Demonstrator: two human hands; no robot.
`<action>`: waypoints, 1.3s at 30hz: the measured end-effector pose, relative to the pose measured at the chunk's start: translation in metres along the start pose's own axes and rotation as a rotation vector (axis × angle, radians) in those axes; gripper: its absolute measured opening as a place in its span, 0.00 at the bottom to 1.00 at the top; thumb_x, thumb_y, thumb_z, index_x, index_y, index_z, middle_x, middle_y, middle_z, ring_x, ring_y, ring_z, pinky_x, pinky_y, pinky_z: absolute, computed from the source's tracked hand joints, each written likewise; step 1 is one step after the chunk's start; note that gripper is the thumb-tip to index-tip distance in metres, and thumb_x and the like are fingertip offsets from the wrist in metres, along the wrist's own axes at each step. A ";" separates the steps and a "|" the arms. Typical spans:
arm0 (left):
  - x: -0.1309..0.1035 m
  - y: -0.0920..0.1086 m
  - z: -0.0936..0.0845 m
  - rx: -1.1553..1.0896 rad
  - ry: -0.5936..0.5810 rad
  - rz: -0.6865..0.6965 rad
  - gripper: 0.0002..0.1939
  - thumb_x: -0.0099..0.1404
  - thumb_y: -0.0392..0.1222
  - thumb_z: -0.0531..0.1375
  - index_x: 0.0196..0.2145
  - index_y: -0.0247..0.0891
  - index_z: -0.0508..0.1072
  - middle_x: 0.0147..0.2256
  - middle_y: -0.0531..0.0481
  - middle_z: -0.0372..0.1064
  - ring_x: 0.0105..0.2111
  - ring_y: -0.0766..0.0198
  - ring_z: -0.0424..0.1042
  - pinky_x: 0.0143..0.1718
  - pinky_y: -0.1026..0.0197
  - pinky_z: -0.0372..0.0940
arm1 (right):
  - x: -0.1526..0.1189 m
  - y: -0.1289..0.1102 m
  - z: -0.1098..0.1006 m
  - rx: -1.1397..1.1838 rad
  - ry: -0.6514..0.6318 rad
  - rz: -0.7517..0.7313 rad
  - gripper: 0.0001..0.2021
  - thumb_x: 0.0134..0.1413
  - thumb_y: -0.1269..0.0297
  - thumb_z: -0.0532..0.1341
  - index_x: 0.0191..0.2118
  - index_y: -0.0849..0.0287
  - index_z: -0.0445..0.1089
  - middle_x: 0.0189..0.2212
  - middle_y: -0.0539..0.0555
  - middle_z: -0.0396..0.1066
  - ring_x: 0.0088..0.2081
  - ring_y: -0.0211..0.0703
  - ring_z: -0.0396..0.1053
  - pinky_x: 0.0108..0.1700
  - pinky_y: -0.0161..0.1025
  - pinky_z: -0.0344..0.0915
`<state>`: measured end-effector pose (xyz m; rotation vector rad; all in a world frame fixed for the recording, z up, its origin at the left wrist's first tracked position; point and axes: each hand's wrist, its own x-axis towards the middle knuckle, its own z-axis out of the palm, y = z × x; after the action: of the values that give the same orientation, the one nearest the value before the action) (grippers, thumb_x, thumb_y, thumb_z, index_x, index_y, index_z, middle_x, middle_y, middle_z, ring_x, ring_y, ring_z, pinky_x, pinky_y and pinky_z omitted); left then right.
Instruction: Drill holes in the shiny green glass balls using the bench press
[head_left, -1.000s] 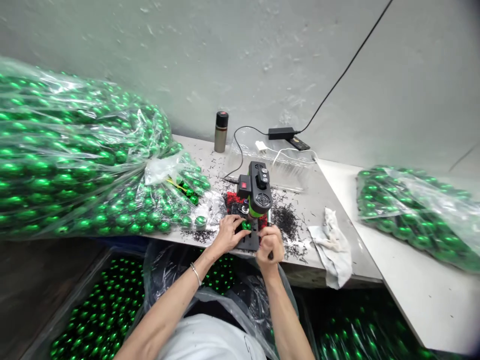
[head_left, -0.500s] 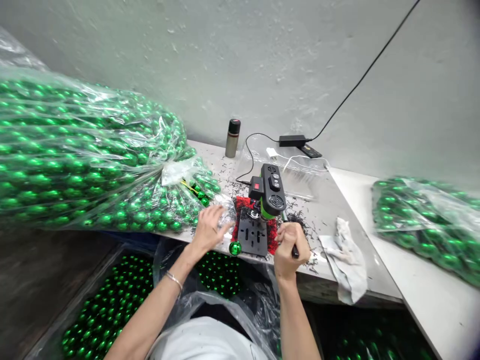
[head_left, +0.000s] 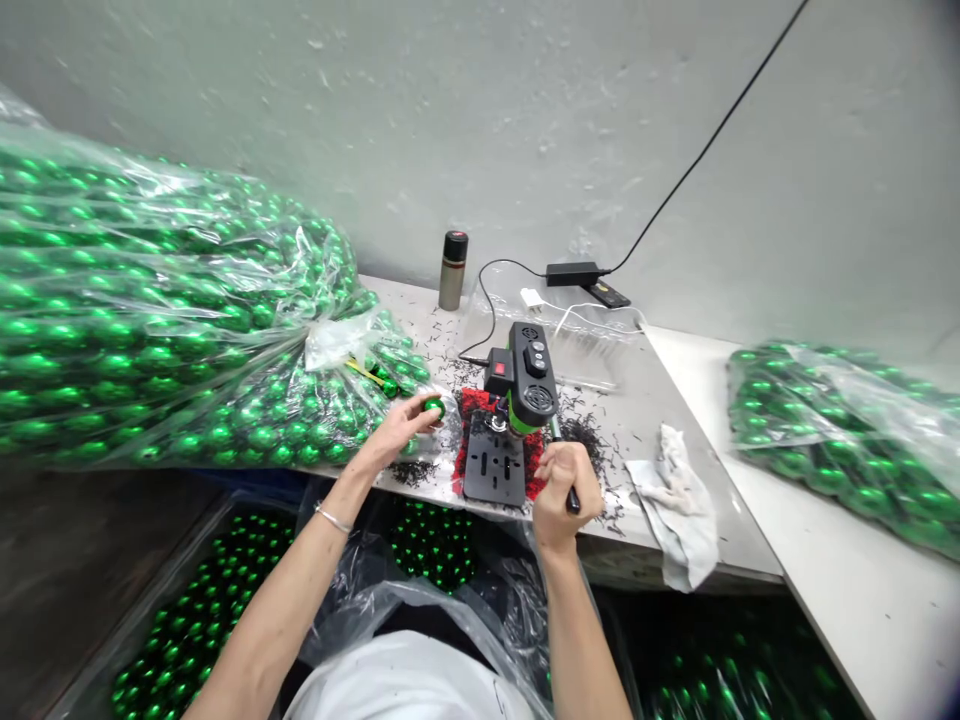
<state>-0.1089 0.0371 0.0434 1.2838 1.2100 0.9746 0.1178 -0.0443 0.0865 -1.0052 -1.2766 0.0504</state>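
My left hand (head_left: pixel 399 428) pinches a shiny green ball (head_left: pixel 435 406) between thumb and fingers, at the mouth of the clear plastic bag (head_left: pixel 341 345). Wrapped round the black-tipped lever (head_left: pixel 574 501) of a small bench drill press (head_left: pixel 534 372) is my right hand (head_left: pixel 566 492). The drill press has a black slotted base plate (head_left: pixel 493 482) with nothing lying on it. Under and around the base lies a red mat (head_left: pixel 460 455) strewn with black shavings.
A big bag of green balls (head_left: pixel 150 330) fills the left. Behind stand a bottle (head_left: pixel 453 270) and a power adapter (head_left: pixel 574 273) with cables. A white rag (head_left: pixel 679 510) hangs over the table edge. Another bag of balls (head_left: pixel 840 440) lies right; open bags of balls (head_left: pixel 431 550) sit below.
The green ball that was dropping off the plate's front left is out of sight. My left hand has moved to the bag and closed on a ball. My right hand stays on the lever.
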 end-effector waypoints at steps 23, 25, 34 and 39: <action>-0.020 -0.048 0.118 0.107 0.132 0.276 0.16 0.63 0.41 0.63 0.49 0.38 0.74 0.50 0.40 0.74 0.51 0.53 0.74 0.55 0.49 0.69 | 0.001 0.000 -0.003 -0.017 -0.047 -0.114 0.15 0.65 0.74 0.53 0.26 0.56 0.62 0.24 0.47 0.64 0.27 0.35 0.65 0.31 0.36 0.62; -0.022 -0.049 0.118 0.185 0.141 0.351 0.16 0.65 0.41 0.62 0.50 0.39 0.73 0.51 0.40 0.73 0.52 0.52 0.73 0.57 0.48 0.67 | 0.000 0.001 -0.003 -0.026 -0.047 -0.103 0.14 0.66 0.73 0.53 0.27 0.56 0.62 0.24 0.47 0.65 0.27 0.36 0.66 0.30 0.36 0.62; -0.019 -0.042 0.118 0.254 0.098 0.368 0.14 0.67 0.42 0.61 0.50 0.40 0.73 0.51 0.41 0.74 0.54 0.52 0.72 0.58 0.49 0.65 | -0.003 0.002 -0.004 -0.026 -0.048 -0.078 0.15 0.66 0.72 0.53 0.26 0.56 0.63 0.24 0.48 0.65 0.27 0.36 0.66 0.30 0.37 0.62; -0.023 -0.042 0.114 0.311 0.061 0.385 0.15 0.65 0.42 0.62 0.50 0.40 0.74 0.52 0.40 0.74 0.54 0.49 0.71 0.60 0.46 0.62 | -0.003 0.001 -0.005 -0.026 -0.054 -0.084 0.14 0.65 0.72 0.53 0.26 0.56 0.63 0.24 0.48 0.65 0.27 0.36 0.66 0.30 0.37 0.62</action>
<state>-0.0048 -0.0077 -0.0068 1.7909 1.2181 1.1346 0.1212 -0.0476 0.0837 -0.9766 -1.3707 -0.0038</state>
